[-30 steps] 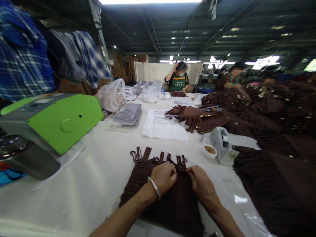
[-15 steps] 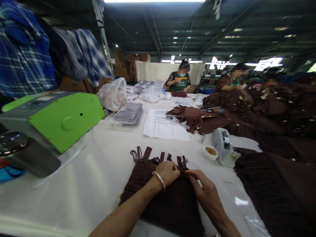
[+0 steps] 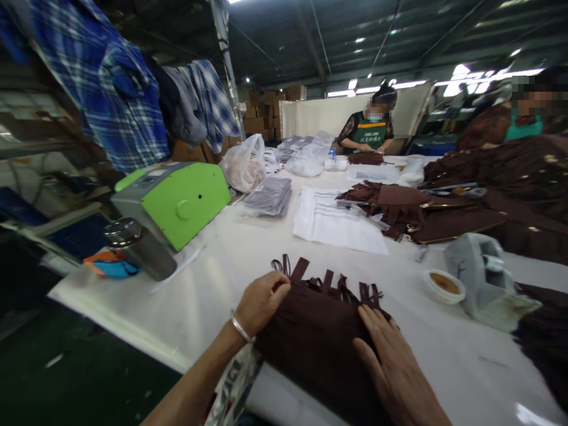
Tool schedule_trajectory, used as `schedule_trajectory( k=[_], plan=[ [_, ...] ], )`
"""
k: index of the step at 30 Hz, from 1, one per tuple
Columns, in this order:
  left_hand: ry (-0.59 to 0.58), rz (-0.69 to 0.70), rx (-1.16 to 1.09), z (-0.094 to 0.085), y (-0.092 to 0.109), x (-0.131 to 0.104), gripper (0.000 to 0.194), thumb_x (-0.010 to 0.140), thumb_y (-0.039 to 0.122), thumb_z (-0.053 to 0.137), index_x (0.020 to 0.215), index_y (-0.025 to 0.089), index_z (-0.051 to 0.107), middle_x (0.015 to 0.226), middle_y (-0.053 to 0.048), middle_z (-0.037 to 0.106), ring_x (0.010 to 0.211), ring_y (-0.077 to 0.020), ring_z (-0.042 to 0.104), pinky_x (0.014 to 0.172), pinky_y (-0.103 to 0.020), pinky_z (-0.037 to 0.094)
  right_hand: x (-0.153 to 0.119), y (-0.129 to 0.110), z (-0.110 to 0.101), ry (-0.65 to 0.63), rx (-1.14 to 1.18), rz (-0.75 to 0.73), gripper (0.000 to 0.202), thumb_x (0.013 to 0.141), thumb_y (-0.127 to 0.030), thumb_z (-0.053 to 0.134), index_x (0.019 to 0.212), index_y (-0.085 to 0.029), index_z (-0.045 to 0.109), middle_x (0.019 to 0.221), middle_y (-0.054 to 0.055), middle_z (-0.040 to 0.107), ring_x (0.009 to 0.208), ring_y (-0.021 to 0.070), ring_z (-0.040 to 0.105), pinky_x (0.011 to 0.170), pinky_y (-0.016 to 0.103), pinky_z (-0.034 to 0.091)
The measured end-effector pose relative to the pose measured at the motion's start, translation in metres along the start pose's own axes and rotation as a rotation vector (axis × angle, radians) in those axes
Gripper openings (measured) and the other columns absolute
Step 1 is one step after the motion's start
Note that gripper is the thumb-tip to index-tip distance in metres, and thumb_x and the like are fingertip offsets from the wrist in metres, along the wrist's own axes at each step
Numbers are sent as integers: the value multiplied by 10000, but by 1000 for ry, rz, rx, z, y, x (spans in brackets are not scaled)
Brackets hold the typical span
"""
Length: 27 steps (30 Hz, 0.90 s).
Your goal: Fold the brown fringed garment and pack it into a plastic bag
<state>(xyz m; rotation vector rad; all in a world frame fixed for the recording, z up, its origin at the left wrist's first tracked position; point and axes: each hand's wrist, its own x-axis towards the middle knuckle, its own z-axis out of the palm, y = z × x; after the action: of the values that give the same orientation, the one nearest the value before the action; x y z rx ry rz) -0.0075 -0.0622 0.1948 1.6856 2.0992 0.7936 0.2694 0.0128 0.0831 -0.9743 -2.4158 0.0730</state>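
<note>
A dark brown fringed fabric piece (image 3: 323, 337) lies on the white table in front of me, its loose strips pointing away from me. My left hand (image 3: 262, 300), with a silver bangle at the wrist, is closed in a pinch at the piece's far left corner, beside the strips. My right hand (image 3: 393, 352) rests flat on the right side of the fabric, fingers stretched toward the far edge.
A green machine (image 3: 181, 207) and a steel flask (image 3: 142, 251) stand at the left. Ahead lie white sheets (image 3: 339, 225) and grey packets (image 3: 269, 196). A tape dispenser (image 3: 483, 278), round tub (image 3: 444, 286) and brown fabric pile (image 3: 519, 183) sit right. A person (image 3: 370, 127) works across the table.
The view has turned left. My left hand has moved from the middle of the far edge to the left corner. My right hand has opened from a pinch and lies flat on the fabric.
</note>
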Motion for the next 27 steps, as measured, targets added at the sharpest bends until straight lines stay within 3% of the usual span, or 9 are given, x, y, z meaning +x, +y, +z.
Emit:
schedule_trajectory(
  k=[4,7,9,11,14,17,20,22,27],
  plan=[
    [76,-166,14,-41,-56,-59,270,907,391,409,844,212,600,835,-13,652,806,-187,599,751,-288,447,2,-10,1,53,-11,-167,738,918,-467,484,1531,-197,174,1478,135,428,1333,351,426,1091,602,277],
    [70,-281,15,-46,-84,-91,297,900,432,408,852,220,610,868,-18,653,835,-199,605,774,-306,456,0,-12,9,65,-54,-225,765,908,-475,485,1536,-189,155,1465,143,444,1308,353,456,1074,591,277],
    [75,-283,55,-38,-93,-92,328,911,433,374,908,215,619,938,-41,655,909,-211,601,846,-326,448,-1,-9,14,64,-73,-251,771,904,-477,487,1535,-183,156,1452,147,459,1299,356,466,1059,593,298],
    [70,-244,98,-26,-92,-76,347,921,417,350,925,205,624,966,-62,651,955,-217,589,895,-338,428,-1,-5,16,55,-62,-262,772,892,-484,517,1528,-191,191,1443,140,472,1290,364,477,1051,608,323],
    [30,-211,96,-4,-81,-34,351,924,417,359,825,201,617,855,-57,654,851,-211,604,800,-319,439,2,2,4,-24,78,-208,602,893,-461,535,1440,-249,401,1402,84,529,1264,331,516,1055,582,388],
    [-23,-217,54,12,-69,9,398,922,459,366,714,203,590,693,-39,631,704,-203,608,664,-294,425,5,21,-23,-71,272,70,401,905,-460,490,1257,-298,592,1310,30,618,1209,273,576,1034,463,470],
    [-96,-220,-5,18,-64,39,408,905,467,397,635,206,554,611,-23,606,631,-193,603,610,-277,413,5,57,-48,-72,295,436,427,805,-579,518,1081,-299,684,1167,46,701,1066,295,662,895,407,562],
    [-147,-223,-55,18,-65,52,397,878,461,444,584,206,527,599,-16,604,633,-187,612,609,-267,421,8,79,-57,-165,274,610,430,709,-626,569,950,-302,716,1058,51,740,976,314,693,802,397,583],
    [-288,-263,-262,18,-72,63,431,827,579,485,621,204,541,606,3,613,614,-187,637,566,-256,459,36,80,-53,-410,490,758,453,742,-677,522,712,-257,688,670,24,725,683,258,703,621,329,563]
  ],
)
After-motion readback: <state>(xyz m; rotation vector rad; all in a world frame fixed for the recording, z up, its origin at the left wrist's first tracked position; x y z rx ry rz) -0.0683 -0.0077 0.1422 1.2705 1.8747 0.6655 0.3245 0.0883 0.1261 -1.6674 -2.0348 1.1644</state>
